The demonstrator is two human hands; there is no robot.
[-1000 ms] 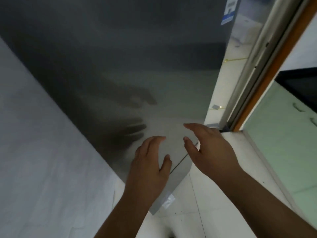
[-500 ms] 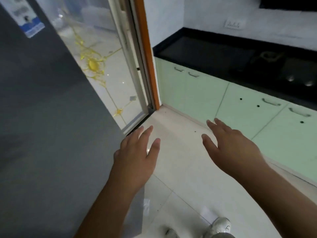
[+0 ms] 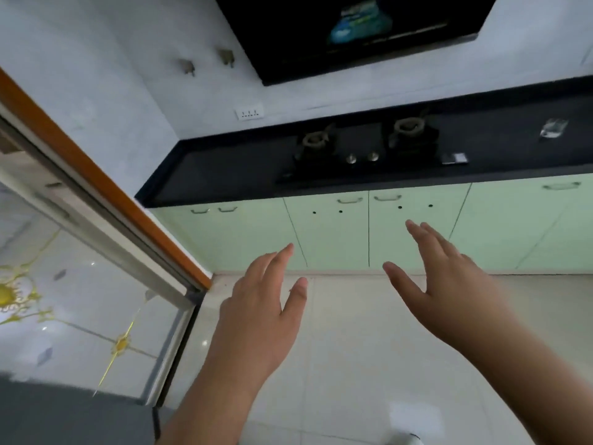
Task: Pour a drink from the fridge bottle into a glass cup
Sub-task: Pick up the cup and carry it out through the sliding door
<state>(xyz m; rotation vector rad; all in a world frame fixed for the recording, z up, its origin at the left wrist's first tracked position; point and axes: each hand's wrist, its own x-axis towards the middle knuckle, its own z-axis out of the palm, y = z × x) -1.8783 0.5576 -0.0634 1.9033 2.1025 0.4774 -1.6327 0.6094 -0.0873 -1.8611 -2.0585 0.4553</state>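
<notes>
My left hand [image 3: 261, 311] and my right hand [image 3: 446, 284] are both held out in front of me over the tiled floor, fingers apart and holding nothing. A clear glass cup [image 3: 553, 127] stands on the black countertop [image 3: 224, 175] at the far right, well beyond both hands. The grey fridge [image 3: 64, 415] shows only as a corner at the bottom left, behind my left forearm. No bottle is in view.
A two-burner gas stove [image 3: 362, 146] sits on the countertop, with a black range hood [image 3: 353, 33] above it. Pale green cabinet doors [image 3: 327, 232] run below. A glass sliding door with an orange frame [image 3: 106, 191] is on the left. A small dark object [image 3: 454, 159] lies beside the stove.
The view has swung right, away from the fridge door toward the counter and stove. Both hands stay empty and spread, and the glass cup has come into sight.
</notes>
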